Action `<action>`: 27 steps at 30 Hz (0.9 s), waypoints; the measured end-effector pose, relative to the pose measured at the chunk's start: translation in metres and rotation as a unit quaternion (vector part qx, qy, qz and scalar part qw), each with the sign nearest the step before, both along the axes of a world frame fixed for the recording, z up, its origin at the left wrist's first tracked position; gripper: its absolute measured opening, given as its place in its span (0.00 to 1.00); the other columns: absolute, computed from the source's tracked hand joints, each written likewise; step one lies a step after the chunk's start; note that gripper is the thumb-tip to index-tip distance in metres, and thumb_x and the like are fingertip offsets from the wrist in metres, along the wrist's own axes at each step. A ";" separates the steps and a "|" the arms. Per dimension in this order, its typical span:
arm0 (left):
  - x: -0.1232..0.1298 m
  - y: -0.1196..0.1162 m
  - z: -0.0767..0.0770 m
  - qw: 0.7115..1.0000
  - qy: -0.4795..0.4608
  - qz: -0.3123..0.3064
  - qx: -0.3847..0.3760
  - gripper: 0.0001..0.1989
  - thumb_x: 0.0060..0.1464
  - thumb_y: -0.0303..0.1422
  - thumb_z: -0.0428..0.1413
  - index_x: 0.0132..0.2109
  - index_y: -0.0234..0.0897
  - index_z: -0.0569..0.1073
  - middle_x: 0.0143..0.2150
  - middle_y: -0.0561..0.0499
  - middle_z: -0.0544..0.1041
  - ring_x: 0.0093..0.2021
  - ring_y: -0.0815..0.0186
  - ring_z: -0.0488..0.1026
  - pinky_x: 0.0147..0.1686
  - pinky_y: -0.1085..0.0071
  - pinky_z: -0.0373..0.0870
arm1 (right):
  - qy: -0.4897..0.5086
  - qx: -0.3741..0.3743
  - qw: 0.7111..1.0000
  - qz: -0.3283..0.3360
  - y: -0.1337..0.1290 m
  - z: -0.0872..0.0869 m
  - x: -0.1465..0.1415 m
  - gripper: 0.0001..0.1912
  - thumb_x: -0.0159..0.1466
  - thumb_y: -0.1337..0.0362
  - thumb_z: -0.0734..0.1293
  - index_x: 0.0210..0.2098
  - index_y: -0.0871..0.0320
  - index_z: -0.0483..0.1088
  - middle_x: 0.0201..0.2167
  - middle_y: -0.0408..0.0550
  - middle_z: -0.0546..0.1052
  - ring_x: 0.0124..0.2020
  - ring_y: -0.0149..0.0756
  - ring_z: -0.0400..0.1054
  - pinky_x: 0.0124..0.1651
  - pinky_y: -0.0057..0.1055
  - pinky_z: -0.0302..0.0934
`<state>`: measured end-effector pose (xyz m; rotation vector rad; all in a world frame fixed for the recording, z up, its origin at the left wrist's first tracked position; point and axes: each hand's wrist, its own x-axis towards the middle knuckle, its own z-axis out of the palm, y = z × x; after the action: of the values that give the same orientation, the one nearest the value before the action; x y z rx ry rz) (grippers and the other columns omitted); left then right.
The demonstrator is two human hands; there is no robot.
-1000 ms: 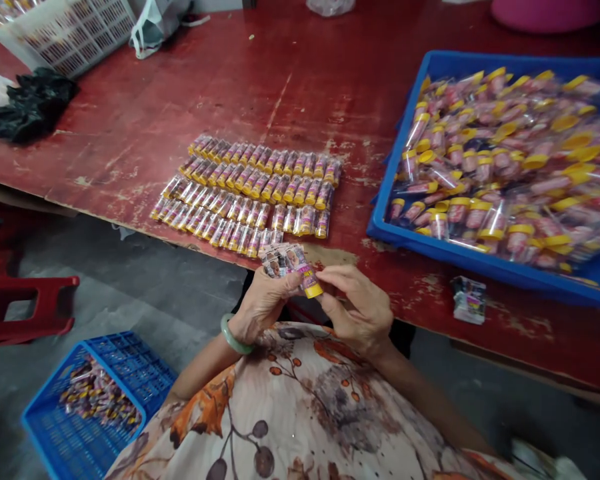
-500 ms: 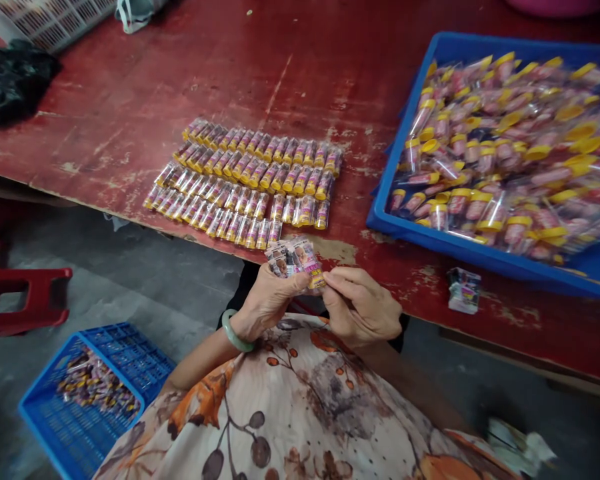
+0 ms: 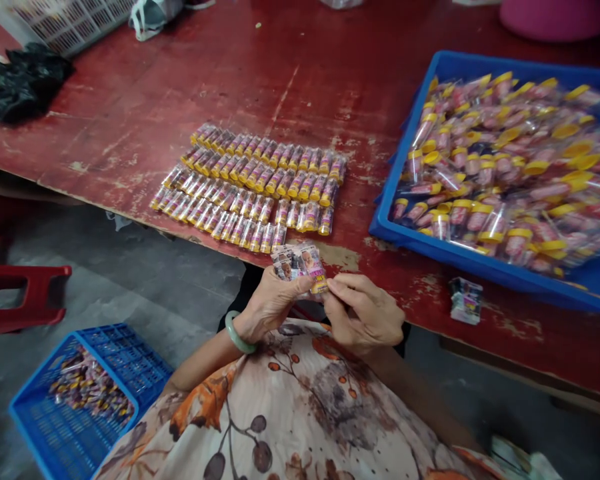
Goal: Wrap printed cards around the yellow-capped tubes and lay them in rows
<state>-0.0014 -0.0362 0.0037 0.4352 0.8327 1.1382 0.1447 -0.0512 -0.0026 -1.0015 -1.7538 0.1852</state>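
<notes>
Fingertips of the right hand (image 3: 364,313) appear to pinch the lower corner of a printed packet (image 3: 311,264), while the left hand (image 3: 271,300) grasps it between thumb and fingers along with a small bunch of similar packets (image 3: 286,263). A second ago a solid yellow end stuck out below the print; now yellow lettering shows there instead — so the piece seems to have been turned or covered, and both hands remain busy with it. It is held at the near edge of the red table (image 3: 220,80), near the rows of yellow-ended tubes (image 3: 260,175), which look unchanged. Pink-purple lettering crosses the packet below a printed picture, with yellow print beneath — too small and blurred to read. The stack of cards (image 3: 466,301) just beside the blue tray (image 3: 380,230) carries a pink patch of print, equally illegible; no brand can be made out on the tray's yellow-capped tubes (image 3: 461,213).
</notes>
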 end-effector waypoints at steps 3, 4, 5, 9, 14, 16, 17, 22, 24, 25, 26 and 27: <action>-0.007 0.003 -0.003 0.999 0.022 -0.017 0.021 0.20 0.37 0.38 0.71 0.37 0.33 0.77 0.30 0.50 0.77 0.28 0.68 0.72 0.33 0.70 0.70 | 0.045 -0.147 0.984 0.088 0.010 0.013 0.008 0.11 0.58 0.69 0.68 0.41 0.54 0.73 0.33 0.47 0.77 0.30 0.35 0.73 0.29 0.30 0.68; -0.010 0.004 -0.004 0.999 0.031 -0.023 0.032 0.19 0.36 0.38 0.71 0.36 0.32 0.77 0.30 0.50 0.76 0.28 0.68 0.72 0.33 0.70 0.71 | 0.074 -0.198 0.972 0.098 0.016 0.016 0.008 0.09 0.59 0.68 0.68 0.41 0.54 0.73 0.33 0.47 0.77 0.29 0.34 0.72 0.28 0.29 0.68; -0.014 0.005 -0.005 0.998 0.039 -0.029 0.045 0.19 0.36 0.37 0.71 0.36 0.32 0.77 0.30 0.50 0.77 0.28 0.68 0.72 0.33 0.69 0.71 | 0.102 -0.237 0.961 0.101 0.022 0.019 0.006 0.09 0.60 0.66 0.68 0.41 0.55 0.73 0.32 0.46 0.77 0.28 0.33 0.71 0.28 0.29 0.68; -0.032 0.009 -0.008 0.996 0.057 -0.020 0.069 0.21 0.32 0.37 0.72 0.35 0.32 0.78 0.28 0.51 0.77 0.26 0.67 0.72 0.31 0.68 0.71 | 0.109 -0.306 0.938 0.118 0.049 0.022 -0.022 0.17 0.56 0.61 0.72 0.45 0.56 0.73 0.31 0.45 0.75 0.25 0.30 0.68 0.27 0.27 0.66; -0.062 0.015 -0.013 0.992 0.036 0.111 0.046 0.19 0.37 0.42 0.70 0.32 0.31 0.78 0.27 0.51 0.77 0.26 0.69 0.71 0.30 0.72 0.70 | 0.153 -0.399 0.890 0.157 0.076 0.030 -0.078 0.21 0.51 0.62 0.74 0.43 0.57 0.73 0.29 0.43 0.74 0.25 0.28 0.66 0.26 0.25 0.62; -0.077 0.021 -0.012 0.984 0.006 0.177 0.034 0.18 0.39 0.42 0.69 0.33 0.32 0.78 0.28 0.52 0.78 0.27 0.70 0.72 0.32 0.72 0.71 | 0.201 -0.450 0.847 0.199 0.090 0.035 -0.101 0.22 0.48 0.63 0.74 0.43 0.57 0.74 0.29 0.42 0.73 0.27 0.29 0.66 0.28 0.25 0.63; -0.085 0.025 -0.012 0.978 -0.007 0.205 0.029 0.18 0.40 0.41 0.69 0.34 0.33 0.78 0.29 0.52 0.78 0.27 0.70 0.73 0.33 0.72 0.72 | 0.222 -0.472 0.824 0.221 0.098 0.037 -0.114 0.21 0.47 0.64 0.74 0.42 0.58 0.74 0.28 0.42 0.73 0.27 0.28 0.66 0.28 0.25 0.62; -0.129 0.047 -0.014 0.934 -0.012 0.356 0.016 0.21 0.38 0.39 0.70 0.38 0.33 0.76 0.34 0.51 0.79 0.28 0.70 0.76 0.33 0.72 0.75 | 0.236 -0.559 0.733 0.309 0.145 0.035 -0.182 0.18 0.45 0.64 0.69 0.36 0.60 0.73 0.25 0.42 0.73 0.23 0.30 0.66 0.23 0.26 0.62; -0.147 0.054 -0.019 0.919 0.008 0.395 0.007 0.22 0.37 0.41 0.70 0.37 0.32 0.75 0.30 0.51 0.78 0.25 0.69 0.75 0.28 0.72 0.75 | 0.217 -0.566 0.732 0.311 0.164 0.030 -0.209 0.16 0.44 0.63 0.67 0.33 0.60 0.72 0.23 0.42 0.72 0.21 0.31 0.66 0.23 0.28 0.63; -0.156 0.057 -0.023 0.910 0.021 0.413 0.005 0.22 0.37 0.42 0.70 0.36 0.31 0.74 0.28 0.52 0.77 0.23 0.69 0.75 0.26 0.72 0.75 | 0.210 -0.561 0.743 0.299 0.175 0.027 -0.222 0.15 0.44 0.62 0.67 0.32 0.60 0.71 0.22 0.42 0.71 0.20 0.30 0.65 0.22 0.28 0.63; -0.165 0.060 -0.026 0.900 0.035 0.434 0.006 0.22 0.38 0.43 0.69 0.35 0.31 0.74 0.26 0.52 0.77 0.22 0.68 0.74 0.24 0.72 0.74 | 0.206 -0.552 0.758 0.281 0.185 0.024 -0.236 0.13 0.43 0.62 0.66 0.30 0.60 0.70 0.20 0.41 0.70 0.19 0.29 0.63 0.22 0.27 0.62; -0.175 0.062 -0.029 0.888 0.053 0.456 0.010 0.23 0.38 0.44 0.69 0.35 0.31 0.73 0.25 0.52 0.76 0.21 0.68 0.74 0.22 0.73 0.74 | 0.201 -0.541 0.775 0.257 0.195 0.020 -0.248 0.11 0.43 0.62 0.65 0.28 0.60 0.69 0.19 0.39 0.69 0.18 0.27 0.62 0.22 0.26 0.62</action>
<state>-0.1764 0.0260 -0.0254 0.0960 1.1684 2.0047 -0.1036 0.1435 0.0174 -1.0728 -1.3967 1.7879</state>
